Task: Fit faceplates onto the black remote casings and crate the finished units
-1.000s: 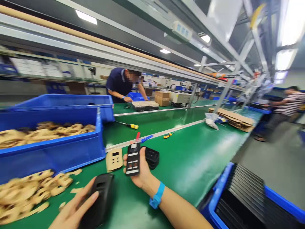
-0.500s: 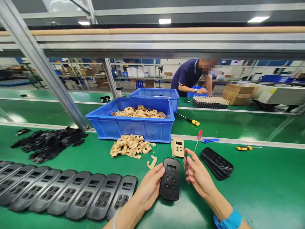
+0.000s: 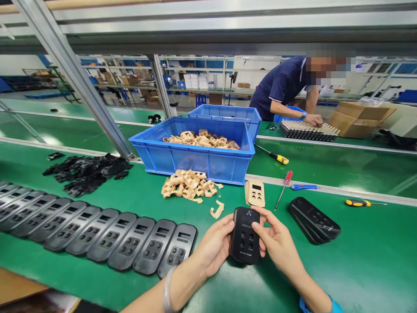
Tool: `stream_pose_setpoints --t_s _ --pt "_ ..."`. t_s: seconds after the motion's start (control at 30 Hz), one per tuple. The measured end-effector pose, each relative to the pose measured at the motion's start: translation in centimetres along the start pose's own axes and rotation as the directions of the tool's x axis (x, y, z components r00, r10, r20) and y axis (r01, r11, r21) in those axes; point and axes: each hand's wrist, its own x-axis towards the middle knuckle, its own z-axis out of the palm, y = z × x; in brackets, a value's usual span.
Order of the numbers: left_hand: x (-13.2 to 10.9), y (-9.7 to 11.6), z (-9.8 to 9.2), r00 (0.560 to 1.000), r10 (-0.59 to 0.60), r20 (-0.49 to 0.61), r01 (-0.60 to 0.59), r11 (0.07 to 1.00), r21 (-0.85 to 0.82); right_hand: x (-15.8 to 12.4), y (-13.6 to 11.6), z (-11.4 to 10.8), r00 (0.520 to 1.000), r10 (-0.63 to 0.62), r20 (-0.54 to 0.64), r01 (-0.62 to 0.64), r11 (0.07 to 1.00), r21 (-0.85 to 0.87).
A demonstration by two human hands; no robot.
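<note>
Green factory bench point(image 3: 358, 261): left hand point(image 3: 213, 245) and right hand point(image 3: 276, 241) both grip one black remote casing point(image 3: 244, 234). Finished casings point(image 3: 97, 234) line up at left; a stack point(image 3: 314, 219) waits right.

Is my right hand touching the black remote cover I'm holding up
Touching. The head view shows the right hand with its fingers pressed on the front of the black plastic remote cover with four button holes, while the left hand grips its other edge.
</note>
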Motion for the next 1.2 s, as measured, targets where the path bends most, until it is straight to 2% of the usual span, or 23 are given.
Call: stream_pose_setpoints --t_s 0.4,0.63,0.77,0.87,1.03,1.1,1.13,1.2 --pt "0.2 -0.7 -0.6 1.000 0.016 0.007 -0.016 1.000 -0.013 -0.2 0.0 0.5 0.998 0.030 -0.059 -0.032 0.998 -0.045" --pt "-0.2 -1.2 -0.5 0.990 0.132 0.053 -0.138 0.981 0.138 -0.2 0.7 0.3 0.997 -0.014 -0.077 0.004 0.992 -0.123" --pt "0.0 -1.0 -0.6 0.990 0.111 0.082 -0.124 0.977 0.176 0.2 1.3 -0.1 1.000 0.012 -0.008 -0.013 0.983 -0.182" --pt "0.2 -0.8 -0.7 0.997 0.072 0.025 -0.076 0.972 0.224 0.5 1.3 0.0 0.998 0.039 0.051 -0.031 0.987 -0.160" --pt "-0.3 -0.7 -0.5 0.990 0.049 -0.131 0.007 0.918 0.397 0.3 0.5 1.2 0.999 0.037 -0.033 -0.039 0.996 -0.080" --pt "0.0 -0.8 -1.3 0.972 0.070 -0.224 0.038 0.895 0.444 0.5 0.7 1.5 0.998 0.048 -0.041 -0.050 0.998 -0.042" --pt "0.5 -1.0 -1.9 0.968 0.029 -0.250 0.085 0.897 0.434 0.8 1.0 1.5 0.998 0.027 -0.062 -0.030 0.998 -0.046" --pt "2.1 -1.5 -3.3 0.970 0.019 -0.244 0.099 0.882 0.460 1.3 1.5 1.1 0.996 -0.016 -0.083 0.004 0.991 -0.132"
